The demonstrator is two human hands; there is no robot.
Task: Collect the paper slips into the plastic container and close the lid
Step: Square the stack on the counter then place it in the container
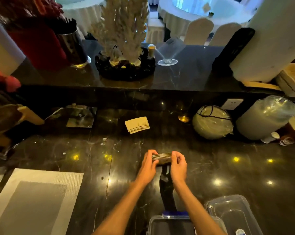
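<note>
A stack of paper slips [162, 156] stands on edge on the dark marble counter, squeezed between both hands. My left hand [147, 165] grips its left end and my right hand [179, 165] grips its right end. A second, fanned pile of beige slips [137, 124] lies farther back on the counter, apart from my hands. The clear plastic container [170, 225] with a blue clip sits at the bottom edge, under my forearms. Its clear lid [233, 216] lies beside it to the right.
A grey placemat [35, 200] lies at the front left. Wrapped plate stacks [212, 122] lean at the back right beside a wrapped cylinder [265, 117]. A raised ledge carries a coral ornament [124, 48], a metal holder [75, 46] and a glass [168, 53].
</note>
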